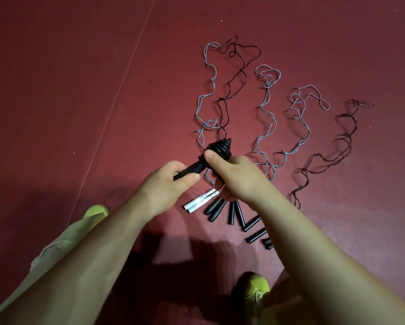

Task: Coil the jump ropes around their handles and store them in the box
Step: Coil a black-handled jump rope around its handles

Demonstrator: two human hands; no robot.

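Red floor [79, 90] | black handles [192, 170] slant lower-left to upper-right | both hands' grip pinching them: left [166, 184], right [239, 179]

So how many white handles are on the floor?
2: white handles side by side on the floor, upper one, lower one, tips under the right hand. More may be hidden.

Two hands [171, 181]; two white handles [200, 201]; two green shoes [255, 289].
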